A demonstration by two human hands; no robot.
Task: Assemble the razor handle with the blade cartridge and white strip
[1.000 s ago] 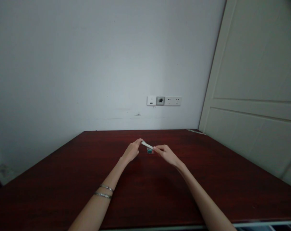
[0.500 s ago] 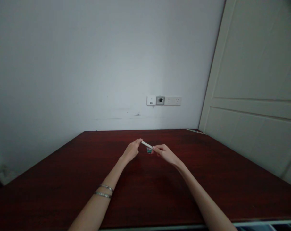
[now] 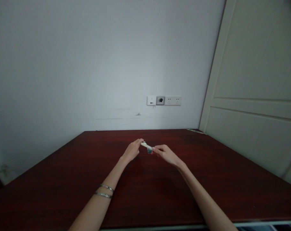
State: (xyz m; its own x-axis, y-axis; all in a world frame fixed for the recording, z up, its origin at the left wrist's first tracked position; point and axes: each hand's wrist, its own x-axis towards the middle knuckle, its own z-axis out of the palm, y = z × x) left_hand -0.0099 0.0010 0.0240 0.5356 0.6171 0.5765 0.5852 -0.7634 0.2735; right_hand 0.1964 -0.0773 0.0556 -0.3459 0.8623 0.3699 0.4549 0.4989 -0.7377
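Observation:
My left hand and my right hand meet over the middle of a dark red wooden table. Both pinch a small white stick-like object, the left at its far end, the right at its near end. The fingers of both hands are closed on it. A tiny teal and dark item sits just under the stick, on or near the table; I cannot make out what it is. Two thin bracelets ring my left forearm.
A white wall stands behind the table, with a row of sockets and a switch plate above the table's far edge. A pale panelled door lines the right side. A light strip runs along the table's near edge.
My hands have drawn slightly closer, so less of the white stick shows between them. The arms otherwise stay in place.

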